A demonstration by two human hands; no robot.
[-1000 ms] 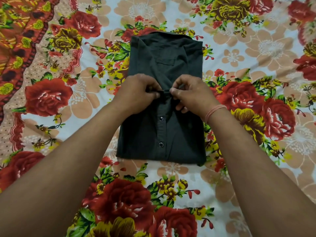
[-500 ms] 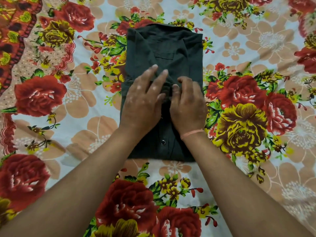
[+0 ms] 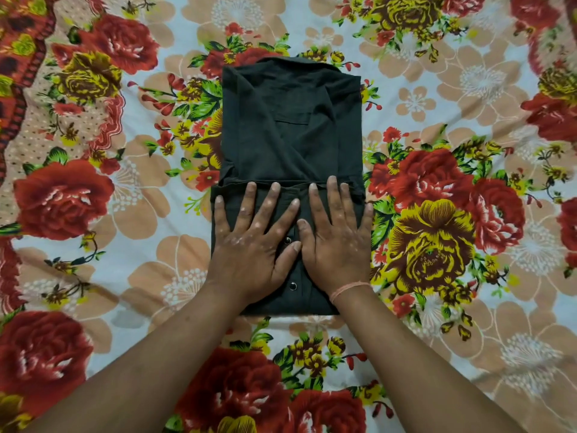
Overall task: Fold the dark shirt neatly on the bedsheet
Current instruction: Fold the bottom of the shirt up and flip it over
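Note:
The dark shirt (image 3: 290, 129) lies folded into an upright rectangle in the middle of the floral bedsheet (image 3: 437, 89), collar at the far end and a chest pocket showing. Its button placket runs down the near half, with two snap buttons visible between my hands. My left hand (image 3: 253, 242) presses flat on the near left part of the shirt, fingers straight and spread. Beside it my right hand (image 3: 335, 235) lies flat on the near right part, a thin pink thread around its wrist. The thumbs almost touch over the placket.
The bedsheet with large red and yellow roses covers the whole view. A darker orange patterned border (image 3: 18, 73) runs along the far left edge. Nothing else lies on the sheet near the shirt.
Both hands let go of the placket they were pinching, opened flat on the shirt and slid toward its near half, spreading apart.

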